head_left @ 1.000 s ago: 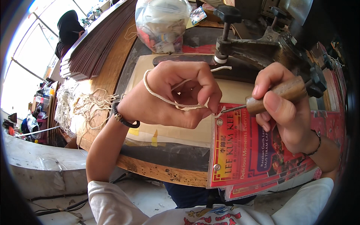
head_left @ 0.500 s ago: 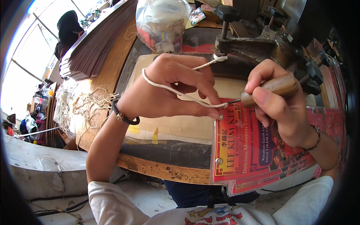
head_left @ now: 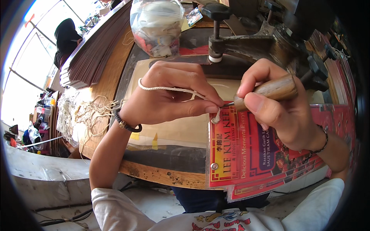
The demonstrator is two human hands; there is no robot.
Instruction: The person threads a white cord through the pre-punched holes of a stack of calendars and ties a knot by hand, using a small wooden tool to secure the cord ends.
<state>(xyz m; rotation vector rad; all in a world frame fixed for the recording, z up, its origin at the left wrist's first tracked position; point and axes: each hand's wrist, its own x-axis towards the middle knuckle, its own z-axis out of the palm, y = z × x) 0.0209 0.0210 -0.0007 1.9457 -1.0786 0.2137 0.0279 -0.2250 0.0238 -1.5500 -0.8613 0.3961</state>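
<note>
My right hand grips an awl by its thick wooden handle, its thin metal shank pointing left. With thumb and forefinger together, my left hand pinches a white cord beside the awl's tip; exactly how the tip meets the cord is hidden by the fingers. The cord wraps round the back of that hand, and a knotted piece sits at the upper eyelet of a red and yellow laminated sheet. Another metal eyelet in the sheet's lower left corner holds no cord.
Several similar sheets lie stacked underneath, overhanging the wooden table edge. A heavy metal clamp with black knobs stands behind my hands. Loose white cords lie at left, near a row of brown boards. A filled plastic bag stands at the back.
The cord's far end has come away from the clamp and now lies loose. Both hands have shifted slightly left in view, still close together, and the cord at the upper eyelet now shows as a knot.
</note>
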